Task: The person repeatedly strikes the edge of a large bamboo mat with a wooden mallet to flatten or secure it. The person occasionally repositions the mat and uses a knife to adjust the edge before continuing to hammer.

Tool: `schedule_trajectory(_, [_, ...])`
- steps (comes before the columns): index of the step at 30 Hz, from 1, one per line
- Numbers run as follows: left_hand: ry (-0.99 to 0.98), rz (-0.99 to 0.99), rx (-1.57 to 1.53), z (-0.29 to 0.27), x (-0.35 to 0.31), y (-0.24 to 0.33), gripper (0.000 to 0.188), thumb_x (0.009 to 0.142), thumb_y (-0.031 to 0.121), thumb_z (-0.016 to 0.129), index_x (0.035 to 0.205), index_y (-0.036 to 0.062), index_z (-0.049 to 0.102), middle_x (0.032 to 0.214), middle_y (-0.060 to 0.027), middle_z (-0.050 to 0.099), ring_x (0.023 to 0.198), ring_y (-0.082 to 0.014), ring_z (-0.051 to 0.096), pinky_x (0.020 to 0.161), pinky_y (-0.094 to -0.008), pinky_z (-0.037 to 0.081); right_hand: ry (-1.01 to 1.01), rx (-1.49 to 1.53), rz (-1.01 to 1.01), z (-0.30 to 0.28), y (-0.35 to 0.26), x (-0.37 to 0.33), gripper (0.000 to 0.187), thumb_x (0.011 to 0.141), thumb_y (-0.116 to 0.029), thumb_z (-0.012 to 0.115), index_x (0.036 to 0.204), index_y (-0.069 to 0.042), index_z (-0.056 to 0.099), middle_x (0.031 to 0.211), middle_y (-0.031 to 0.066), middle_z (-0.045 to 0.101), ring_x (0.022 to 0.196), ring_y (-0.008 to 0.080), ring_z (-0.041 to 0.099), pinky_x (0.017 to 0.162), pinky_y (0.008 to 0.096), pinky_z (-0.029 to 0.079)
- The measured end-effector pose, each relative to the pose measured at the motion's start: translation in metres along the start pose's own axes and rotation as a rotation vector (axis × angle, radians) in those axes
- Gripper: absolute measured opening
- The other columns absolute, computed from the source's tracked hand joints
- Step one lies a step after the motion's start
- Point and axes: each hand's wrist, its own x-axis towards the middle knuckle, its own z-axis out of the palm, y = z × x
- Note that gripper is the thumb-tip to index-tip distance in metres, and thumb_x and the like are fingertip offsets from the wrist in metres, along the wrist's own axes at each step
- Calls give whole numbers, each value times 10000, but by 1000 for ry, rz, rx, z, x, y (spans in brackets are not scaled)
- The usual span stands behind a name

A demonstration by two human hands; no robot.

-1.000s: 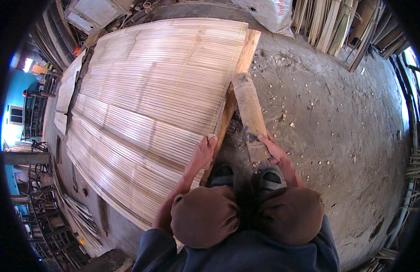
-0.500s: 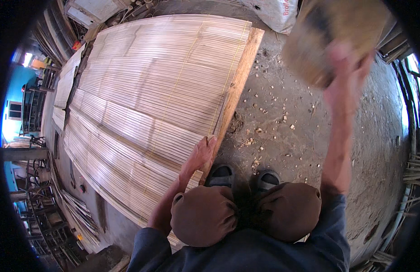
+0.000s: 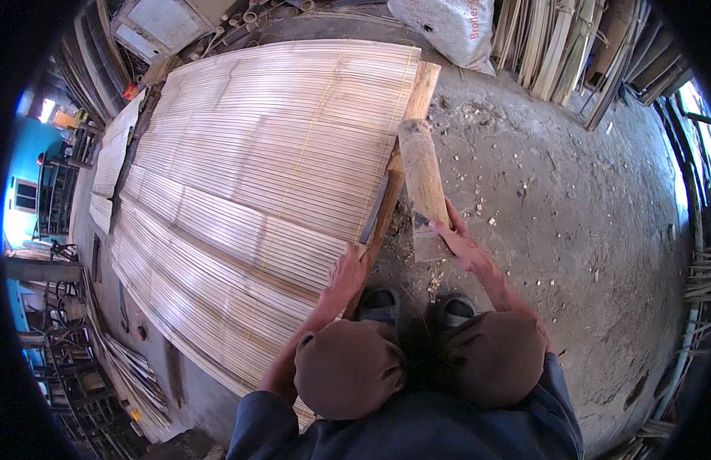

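Observation:
A large mat of thin pale slats (image 3: 240, 153), crossed by yellow threads, spreads out on my left. At its right edge, my left hand (image 3: 346, 274) is closed around what looks like the handle of a knife; the fingers mostly hide the grip. The knife's dark blade (image 3: 373, 208) points away from me along the slat ends, above a wooden beam (image 3: 422, 86). My right hand (image 3: 464, 244) grips the near end of a thick bamboo piece (image 3: 422, 165). That piece slants away from me, its far end over the beam beside the mat.
Small wood chips (image 3: 492, 221) litter the concrete floor (image 3: 570, 253) to the right. Bamboo strips (image 3: 551, 54) lean at the far right beside a white sack (image 3: 447, 31). My sandalled feet (image 3: 378, 304) are close to the beam. A bundle of long strips (image 3: 129, 360) lies left of the mat.
My right hand has brought the bamboo piece down and leftward, from raised at the upper right to beside the beam and blade. The left hand stays at the mat's edge.

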Motion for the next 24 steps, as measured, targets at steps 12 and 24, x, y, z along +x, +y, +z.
schedule_trajectory(12, [96,373,147,-1,2,-27,487,1029,442,477,1180,-17,535,997,-345,651,937,-494,660,777,-566,532,120,-32,-87,26,-37,-2,902,908,-225,735,1622,-146,189,1453,107,511,1218,203,549,993,353,481])
schedule_trajectory(24, [-72,4,-254,-26,-8,2,618,1046,519,424,1114,-85,540,837,-310,659,791,-418,700,696,-499,551,747,-486,-1192,-7,-204,-22,967,883,-276,745,1622,-120,142,1468,149,465,1267,269,533,1015,383,494])
